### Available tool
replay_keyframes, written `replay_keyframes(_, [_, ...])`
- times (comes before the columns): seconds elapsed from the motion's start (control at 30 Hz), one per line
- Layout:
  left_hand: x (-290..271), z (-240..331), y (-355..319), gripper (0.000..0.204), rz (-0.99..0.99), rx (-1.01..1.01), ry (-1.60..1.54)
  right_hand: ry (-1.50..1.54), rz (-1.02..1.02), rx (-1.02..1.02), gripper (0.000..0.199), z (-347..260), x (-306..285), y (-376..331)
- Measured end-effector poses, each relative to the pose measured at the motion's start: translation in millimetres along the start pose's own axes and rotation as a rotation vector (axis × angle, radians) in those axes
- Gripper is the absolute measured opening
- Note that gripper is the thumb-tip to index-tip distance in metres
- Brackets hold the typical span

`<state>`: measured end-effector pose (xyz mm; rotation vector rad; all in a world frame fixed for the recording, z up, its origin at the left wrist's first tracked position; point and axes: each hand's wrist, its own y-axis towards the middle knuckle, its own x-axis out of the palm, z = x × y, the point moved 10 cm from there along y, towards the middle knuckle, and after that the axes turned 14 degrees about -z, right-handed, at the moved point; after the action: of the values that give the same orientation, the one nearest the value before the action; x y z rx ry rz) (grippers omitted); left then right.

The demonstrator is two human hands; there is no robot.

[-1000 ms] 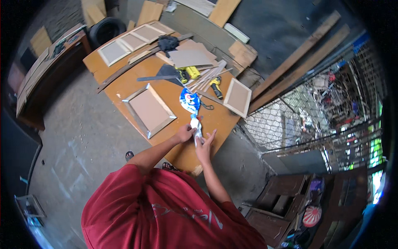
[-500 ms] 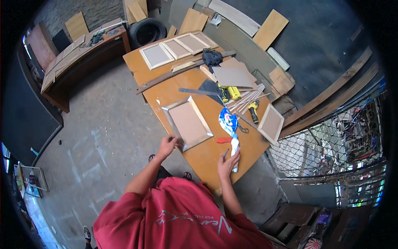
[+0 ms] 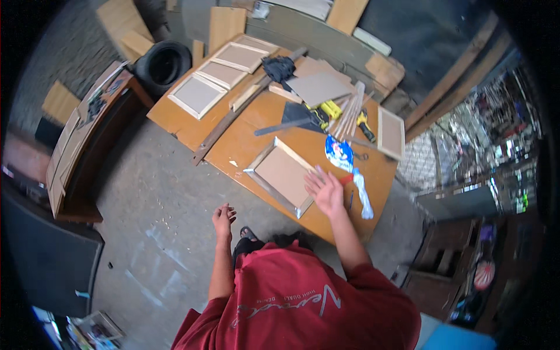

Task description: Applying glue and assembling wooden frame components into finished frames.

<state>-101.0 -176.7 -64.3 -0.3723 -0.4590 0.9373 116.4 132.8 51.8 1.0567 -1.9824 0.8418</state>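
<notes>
A wooden frame (image 3: pixel 284 173) with a brown panel inside lies near the front edge of the orange-brown table (image 3: pixel 251 157). My right hand (image 3: pixel 325 193) is open over the frame's right end, fingers spread and holding nothing. Away from the table, above the floor, my left hand (image 3: pixel 223 218) hangs empty with its fingers loosely bent and apart. To the right of my right hand lie a white bottle (image 3: pixel 363 195), a thin dark pencil-like stick (image 3: pixel 351 200) and a red object (image 3: pixel 346 179) partly hidden. A blue-and-white packet (image 3: pixel 339 151) is just beyond them.
Several similar frames (image 3: pixel 197 95) lie at the table's far left, beside a long dark wood strip (image 3: pixel 233 125). Yellow-and-black power tools (image 3: pixel 330 109), thin sticks and panels (image 3: pixel 321 88) crowd the far right. A tyre (image 3: pixel 164 65) stands behind; a bench (image 3: pixel 111 116) is left.
My right hand has left the white bottle and moved left over the frame, opening out. My left hand has drawn back from the frame's corner. The view has turned.
</notes>
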Motion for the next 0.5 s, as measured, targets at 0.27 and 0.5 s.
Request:
replay_keyframes(0.27, [-53, 29, 37, 0.032, -0.086, -0.079, 0.011, 0.154, -0.192, -0.122, 0.064, 11, 104, 33])
replay_keyframes(0.5, [-97, 67, 62, 0.036, -0.078, -0.081, -0.046, 0.381, -0.202, -0.15, 0.062, 29, 127, 90])
